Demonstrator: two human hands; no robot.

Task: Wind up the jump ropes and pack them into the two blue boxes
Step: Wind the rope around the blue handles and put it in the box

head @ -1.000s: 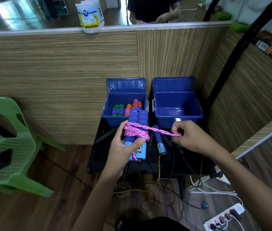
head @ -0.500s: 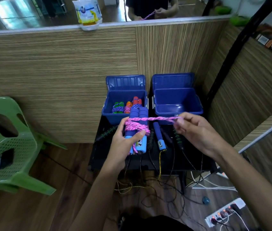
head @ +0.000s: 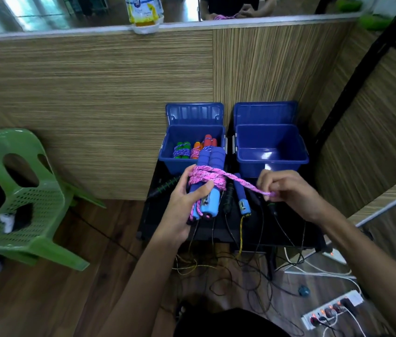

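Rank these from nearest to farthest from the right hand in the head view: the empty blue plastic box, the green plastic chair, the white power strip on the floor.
1. The empty blue plastic box, just beyond the right hand on the black table.
2. The white power strip, down on the floor, below and right of the hand.
3. The green plastic chair, far off at the left.

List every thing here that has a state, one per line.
Left blue box: lid open, holds wound ropes.
Right blue box: lid open, nothing visible inside.
Pink rope: partly wound round the blue handles, tail loose.
Left hand: grips the handles.
Right hand: pinches the rope's tail.
Green chair: tipped over.
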